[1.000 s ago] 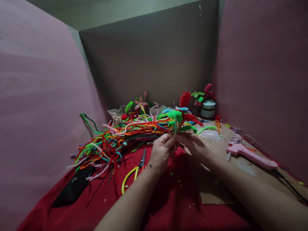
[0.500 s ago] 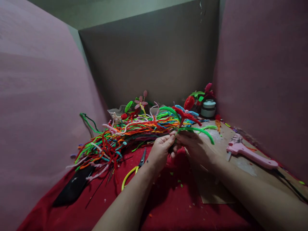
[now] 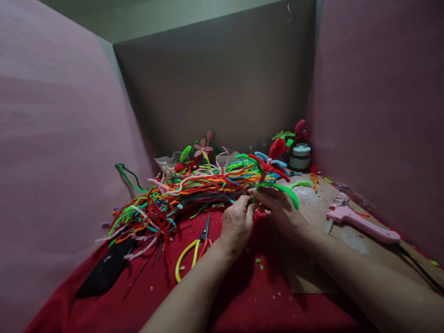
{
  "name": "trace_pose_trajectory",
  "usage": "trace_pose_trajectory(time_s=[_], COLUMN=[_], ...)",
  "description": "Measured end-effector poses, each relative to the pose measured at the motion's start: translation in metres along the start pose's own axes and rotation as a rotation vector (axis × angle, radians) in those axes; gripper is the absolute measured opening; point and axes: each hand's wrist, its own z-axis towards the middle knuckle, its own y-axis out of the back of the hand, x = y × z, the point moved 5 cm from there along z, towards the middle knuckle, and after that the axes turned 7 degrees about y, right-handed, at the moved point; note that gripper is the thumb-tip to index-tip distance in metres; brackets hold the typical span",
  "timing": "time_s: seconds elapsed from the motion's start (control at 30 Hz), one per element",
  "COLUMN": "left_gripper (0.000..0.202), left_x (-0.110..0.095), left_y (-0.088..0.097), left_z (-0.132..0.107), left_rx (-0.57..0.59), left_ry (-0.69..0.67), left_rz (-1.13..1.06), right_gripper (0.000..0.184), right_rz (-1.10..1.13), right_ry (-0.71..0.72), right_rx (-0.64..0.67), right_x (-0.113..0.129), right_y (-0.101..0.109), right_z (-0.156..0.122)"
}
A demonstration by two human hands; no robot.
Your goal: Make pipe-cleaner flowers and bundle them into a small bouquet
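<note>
My left hand (image 3: 237,224) and my right hand (image 3: 282,210) meet at the middle of the table, fingers pinched on the stem of a pipe-cleaner flower (image 3: 274,159) with a red bud, red and blue petals and green leaves. A green pipe cleaner (image 3: 284,189) curves out over my right hand's fingers. The stem itself is mostly hidden between my fingers. Just behind my hands lies a big heap of coloured pipe cleaners (image 3: 180,192).
Yellow-handled scissors (image 3: 194,247) lie on the red cloth (image 3: 243,300) left of my left wrist. A pink glue gun (image 3: 360,224) rests on brown cardboard (image 3: 322,259) at right. A white jar (image 3: 300,156) and finished flowers (image 3: 203,148) stand at the back. Pink panels wall both sides.
The flower has turned in my hands: its green leaf swung from above down to the right, and the red bud shifted rightward. My hands dropped slightly toward the table.
</note>
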Motion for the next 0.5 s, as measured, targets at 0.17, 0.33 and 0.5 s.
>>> trace_pose_trajectory(time_s=[0.17, 0.33, 0.5], left_gripper=[0.016, 0.025, 0.027], left_x=[0.003, 0.006, 0.007], left_y=[-0.004, -0.012, -0.018], left_z=[0.001, 0.003, 0.001], left_rx=[0.035, 0.166, 0.324], left_ry=[0.093, 0.281, 0.421], left_rz=[-0.154, -0.446, -0.803], right_gripper=[0.015, 0.021, 0.029], right_rz=[-0.103, -0.190, -0.165], right_ry=[0.073, 0.065, 0.004], right_rx=[0.038, 0.047, 0.061], right_x=[0.004, 0.012, 0.007], right_y=[-0.004, -0.004, -0.005], right_z=[0.002, 0.001, -0.001])
